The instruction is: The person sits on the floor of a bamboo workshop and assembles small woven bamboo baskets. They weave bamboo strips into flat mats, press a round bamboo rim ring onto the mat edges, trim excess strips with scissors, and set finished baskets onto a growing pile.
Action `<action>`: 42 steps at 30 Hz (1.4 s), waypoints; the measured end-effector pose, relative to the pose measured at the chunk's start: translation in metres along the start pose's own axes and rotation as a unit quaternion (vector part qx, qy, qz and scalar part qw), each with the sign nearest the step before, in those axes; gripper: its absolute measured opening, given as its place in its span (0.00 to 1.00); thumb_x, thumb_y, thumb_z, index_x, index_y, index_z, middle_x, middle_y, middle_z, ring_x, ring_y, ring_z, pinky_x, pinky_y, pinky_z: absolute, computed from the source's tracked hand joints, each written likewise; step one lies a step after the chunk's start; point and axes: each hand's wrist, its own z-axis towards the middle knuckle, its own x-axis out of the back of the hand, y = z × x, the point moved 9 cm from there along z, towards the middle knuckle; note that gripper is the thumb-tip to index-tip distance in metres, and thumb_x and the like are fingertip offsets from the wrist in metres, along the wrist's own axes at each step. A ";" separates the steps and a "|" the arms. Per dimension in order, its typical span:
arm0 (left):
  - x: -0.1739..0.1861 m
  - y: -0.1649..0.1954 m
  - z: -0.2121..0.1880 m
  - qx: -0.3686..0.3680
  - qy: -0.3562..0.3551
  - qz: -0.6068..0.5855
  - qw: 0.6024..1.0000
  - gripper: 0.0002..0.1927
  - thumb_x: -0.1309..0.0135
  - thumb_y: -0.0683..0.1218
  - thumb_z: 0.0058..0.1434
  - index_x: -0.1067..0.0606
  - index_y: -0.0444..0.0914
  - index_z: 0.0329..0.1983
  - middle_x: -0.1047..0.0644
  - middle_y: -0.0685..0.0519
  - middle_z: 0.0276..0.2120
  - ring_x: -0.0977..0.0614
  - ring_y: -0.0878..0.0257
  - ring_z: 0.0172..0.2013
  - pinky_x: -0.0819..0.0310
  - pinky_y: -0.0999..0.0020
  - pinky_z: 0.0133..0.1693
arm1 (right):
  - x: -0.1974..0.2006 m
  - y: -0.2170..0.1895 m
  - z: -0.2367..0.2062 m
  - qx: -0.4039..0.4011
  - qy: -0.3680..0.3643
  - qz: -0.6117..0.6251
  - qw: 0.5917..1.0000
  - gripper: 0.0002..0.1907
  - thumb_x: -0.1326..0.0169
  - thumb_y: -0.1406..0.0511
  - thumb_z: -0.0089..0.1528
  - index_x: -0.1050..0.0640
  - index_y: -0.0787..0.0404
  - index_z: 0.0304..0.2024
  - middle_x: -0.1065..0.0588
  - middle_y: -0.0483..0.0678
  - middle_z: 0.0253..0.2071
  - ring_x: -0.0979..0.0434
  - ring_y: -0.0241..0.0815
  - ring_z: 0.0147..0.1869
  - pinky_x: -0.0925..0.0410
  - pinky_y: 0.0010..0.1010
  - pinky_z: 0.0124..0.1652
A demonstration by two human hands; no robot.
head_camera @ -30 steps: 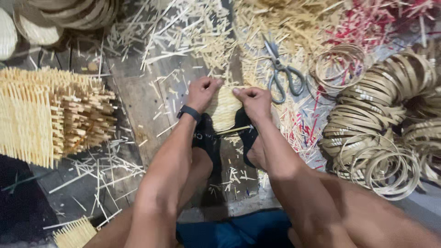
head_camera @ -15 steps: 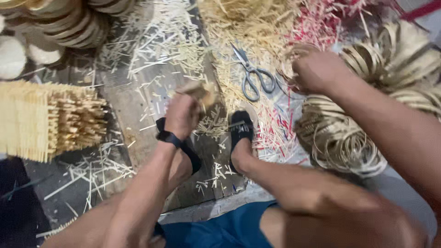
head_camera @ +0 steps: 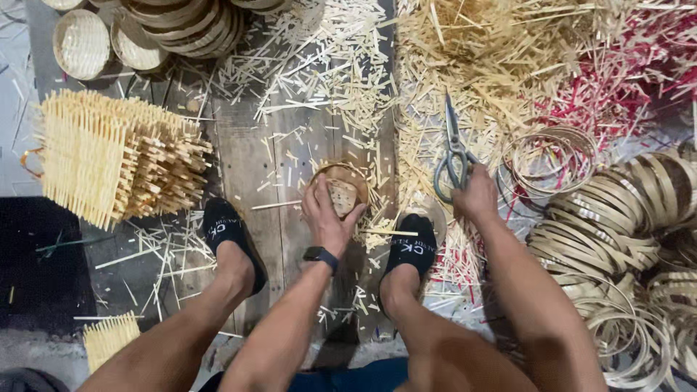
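Observation:
My left hand (head_camera: 327, 221) grips a small round woven bamboo basket (head_camera: 341, 190) with a ring rim, held over the wooden board between my feet. A dark watch sits on that wrist. My right hand (head_camera: 475, 194) rests on the handles of grey metal scissors (head_camera: 451, 149) that lie on the bamboo strips to the right, blades pointing away from me. My feet in black socks (head_camera: 226, 234) are planted on either side of the left arm.
A stack of square woven bamboo mats (head_camera: 109, 156) stands at the left. Finished round baskets (head_camera: 167, 29) pile up at the top left. Bamboo rings (head_camera: 617, 225) heap at the right. Loose natural and red strips (head_camera: 602, 87) litter the floor.
The camera view shifted. My right hand left the ring pile at the upper right and came down onto the scissors. My left hand still holds the small basket.

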 end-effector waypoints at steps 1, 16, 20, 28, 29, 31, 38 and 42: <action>-0.006 0.006 0.005 -0.026 0.001 -0.019 0.999 0.53 0.30 0.53 0.47 0.43 0.41 0.74 0.37 0.34 0.63 0.36 0.36 0.63 0.41 0.40 0.63 | -0.005 0.005 0.004 -0.031 -0.048 -0.029 0.998 0.38 0.30 0.68 0.45 0.33 0.71 0.55 0.26 0.65 0.44 0.23 0.63 0.49 0.29 0.46 0.51; -0.015 0.046 0.025 -0.085 -0.055 -0.061 0.993 0.55 0.26 0.49 0.43 0.45 0.33 0.71 0.38 0.34 0.61 0.37 0.34 0.63 0.45 0.42 0.65 | 0.050 -0.111 -0.087 0.247 0.066 -0.118 0.960 0.31 0.37 0.46 0.55 0.24 0.65 0.44 0.27 0.60 0.40 0.26 0.59 0.47 0.29 0.48 0.45; -0.013 0.046 0.024 -0.076 -0.056 -0.083 0.992 0.52 0.28 0.45 0.46 0.42 0.32 0.72 0.35 0.36 0.63 0.35 0.37 0.64 0.43 0.46 0.67 | 0.030 -0.102 -0.066 0.157 -0.026 -0.237 0.958 0.31 0.42 0.44 0.59 0.24 0.65 0.46 0.26 0.58 0.43 0.24 0.54 0.48 0.27 0.46 0.44; -0.010 0.035 0.038 -0.142 -0.126 -0.098 0.977 0.50 0.29 0.43 0.44 0.39 0.35 0.71 0.34 0.38 0.64 0.34 0.38 0.65 0.40 0.48 0.67 | 0.040 -0.113 -0.047 0.257 0.064 -0.290 0.920 0.36 0.42 0.41 0.51 0.22 0.69 0.38 0.26 0.58 0.35 0.24 0.52 0.39 0.26 0.43 0.38; -0.012 0.037 0.040 -0.150 -0.148 -0.103 0.972 0.50 0.29 0.43 0.45 0.39 0.36 0.71 0.34 0.38 0.65 0.34 0.39 0.65 0.40 0.49 0.67 | 0.036 -0.113 -0.044 0.249 0.054 -0.297 0.920 0.32 0.43 0.43 0.55 0.22 0.67 0.39 0.26 0.57 0.36 0.24 0.51 0.40 0.26 0.43 0.40; -0.014 0.040 0.039 -0.163 -0.174 -0.061 0.969 0.51 0.30 0.41 0.44 0.39 0.37 0.72 0.34 0.39 0.67 0.34 0.41 0.66 0.41 0.49 0.68 | 0.028 -0.112 -0.042 0.234 0.025 -0.310 0.921 0.25 0.45 0.48 0.61 0.22 0.65 0.41 0.26 0.55 0.38 0.24 0.49 0.44 0.27 0.42 0.45; -0.013 0.033 0.028 -0.019 -0.087 -0.083 0.993 0.50 0.30 0.42 0.47 0.41 0.39 0.72 0.36 0.36 0.65 0.35 0.38 0.66 0.41 0.48 0.66 | 0.026 -0.096 -0.033 0.225 -0.007 -0.273 0.935 0.29 0.46 0.45 0.62 0.23 0.67 0.41 0.27 0.57 0.37 0.25 0.50 0.43 0.28 0.43 0.40; -0.018 0.033 0.026 -0.068 -0.112 -0.101 0.986 0.43 0.36 0.38 0.52 0.37 0.42 0.73 0.31 0.39 0.64 0.31 0.41 0.65 0.36 0.52 0.67 | 0.011 -0.094 -0.030 0.225 0.009 -0.297 0.928 0.24 0.45 0.51 0.59 0.23 0.65 0.43 0.27 0.54 0.38 0.25 0.48 0.44 0.28 0.39 0.46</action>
